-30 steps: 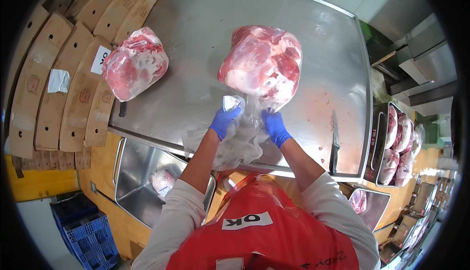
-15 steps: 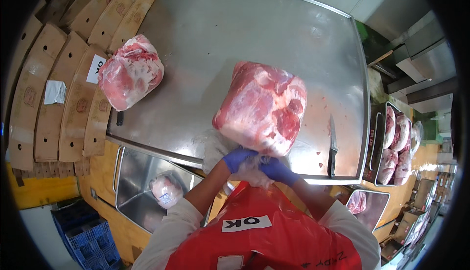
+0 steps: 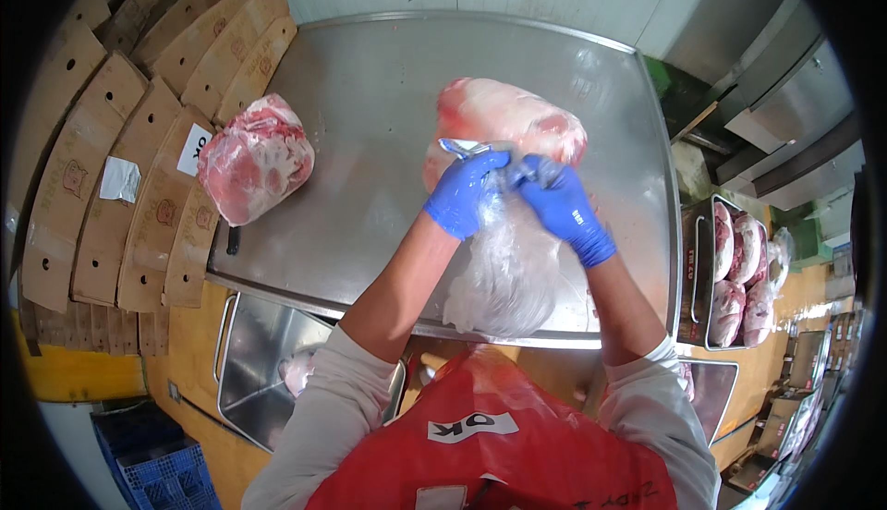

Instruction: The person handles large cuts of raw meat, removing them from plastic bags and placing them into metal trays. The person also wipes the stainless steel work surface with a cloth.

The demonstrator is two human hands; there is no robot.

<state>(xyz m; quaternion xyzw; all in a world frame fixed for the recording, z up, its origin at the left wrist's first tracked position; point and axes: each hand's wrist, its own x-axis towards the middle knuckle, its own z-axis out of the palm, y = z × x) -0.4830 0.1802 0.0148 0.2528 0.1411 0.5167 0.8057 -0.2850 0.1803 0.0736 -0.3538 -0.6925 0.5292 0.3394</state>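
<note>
Both hands in blue gloves are closed on the near end of a large raw meat cut (image 3: 506, 122) lying on the steel surface (image 3: 370, 94), right of centre, a little back from the near edge. Left hand (image 3: 465, 198) is fisted on the cut's near-left edge, with what looks like a small metal blade or hook (image 3: 459, 147) poking out above the fingers; can't tell which. Right hand (image 3: 564, 208) is clenched on the clear plastic bag (image 3: 504, 270), which bunches between the two hands and trails toward the person, over the near edge of the surface. Grip reads as pinching the film against the meat so it can be held taut: two fists close together, almost touching. The cut's long axis runs roughly left-right, tilted slightly, with the fatty pale side up and the redder end to the right. A second raw cut (image 3: 254, 159) sits well apart at the left edge of the surface, just beside a fan of flat cardboard box blanks (image 3: 111, 196) leaning there. A knife (image 3: 231, 237) seems to lie below that cut, mostly hidden. Tray of wrapped meat pieces (image 3: 735, 270) sits off the right side; steel tub (image 3: 259, 371) below the near-left corner.
</note>
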